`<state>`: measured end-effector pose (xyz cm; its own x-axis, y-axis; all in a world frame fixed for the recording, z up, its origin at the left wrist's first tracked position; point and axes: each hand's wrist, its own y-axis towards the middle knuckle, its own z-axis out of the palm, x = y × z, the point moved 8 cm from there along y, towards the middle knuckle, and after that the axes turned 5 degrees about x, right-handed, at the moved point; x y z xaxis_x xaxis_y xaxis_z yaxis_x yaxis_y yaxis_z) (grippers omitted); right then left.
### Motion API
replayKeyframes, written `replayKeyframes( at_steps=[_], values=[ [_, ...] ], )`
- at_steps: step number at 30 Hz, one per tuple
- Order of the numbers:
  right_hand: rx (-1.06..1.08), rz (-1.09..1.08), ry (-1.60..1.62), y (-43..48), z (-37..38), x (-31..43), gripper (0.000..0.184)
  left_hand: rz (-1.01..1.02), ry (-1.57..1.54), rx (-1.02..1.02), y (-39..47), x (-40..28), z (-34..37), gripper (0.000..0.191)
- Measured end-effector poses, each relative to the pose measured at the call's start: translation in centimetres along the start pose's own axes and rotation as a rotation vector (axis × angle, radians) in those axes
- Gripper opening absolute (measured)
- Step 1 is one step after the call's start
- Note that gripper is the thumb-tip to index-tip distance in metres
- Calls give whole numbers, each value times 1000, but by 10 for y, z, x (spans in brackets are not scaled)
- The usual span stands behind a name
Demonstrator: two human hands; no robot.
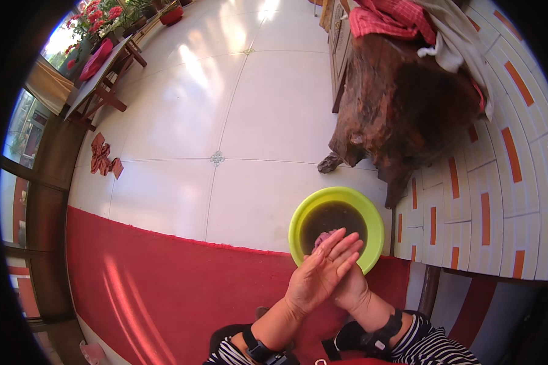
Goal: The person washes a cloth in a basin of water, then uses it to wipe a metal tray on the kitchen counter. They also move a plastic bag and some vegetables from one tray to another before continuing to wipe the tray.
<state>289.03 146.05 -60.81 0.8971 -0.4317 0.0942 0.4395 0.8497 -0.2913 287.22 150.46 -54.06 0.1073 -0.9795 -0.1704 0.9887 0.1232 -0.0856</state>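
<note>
My left hand (317,276) is held above the near rim of a lime-green plastic basin (375,237), palm showing, fingers stretched out. Against its underside lies my right hand (354,292), its fingers mostly hidden. I see nothing held in the left hand; whether the right holds anything is hidden. Dark, murky water (335,216) fills much of the basin. A bunched pinkish cloth (322,238) pokes out of the water just beyond my left fingers, partly covered by them. Black straps circle both wrists below striped sleeves.
Red carpet (187,292) meets pale floor tiles (265,114) under the basin. A gnarled wooden stump (374,100) carries red checked cloth (392,20). At right is a brick-patterned surface (493,182). A crumpled brown-red cloth (102,157) and a low bench (102,77) are at left.
</note>
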Motion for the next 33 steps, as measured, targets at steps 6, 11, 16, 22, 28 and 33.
replayKeyframes(
  at_steps=[6, 11, 16, 22, 28, 33],
  values=[
    [-21, -81, -16, -15, 54, 38, 64, -30, 46, 18, -20, 7, 19, 67],
    [-143, -193, -480, -49, 104, 70, 51, -75, 543, -262, -51, 3, 37, 57],
    [-282, -340, -1468, -97, 188, 72, 59, 6, 346, -289, -45, 5, 122, 64],
    [-267, -484, -1775, -143, 293, 87, 54, -48, 609, -356, -56, -6, 213, 56],
    [-287, -483, -2000, -190, 368, 125, 54, 16, 1277, -387, -101, -99, 272, 22],
    [-352, -619, -1985, -223, 421, 147, 52, 62, 2035, -463, -159, -200, 355, 13]
  ],
)
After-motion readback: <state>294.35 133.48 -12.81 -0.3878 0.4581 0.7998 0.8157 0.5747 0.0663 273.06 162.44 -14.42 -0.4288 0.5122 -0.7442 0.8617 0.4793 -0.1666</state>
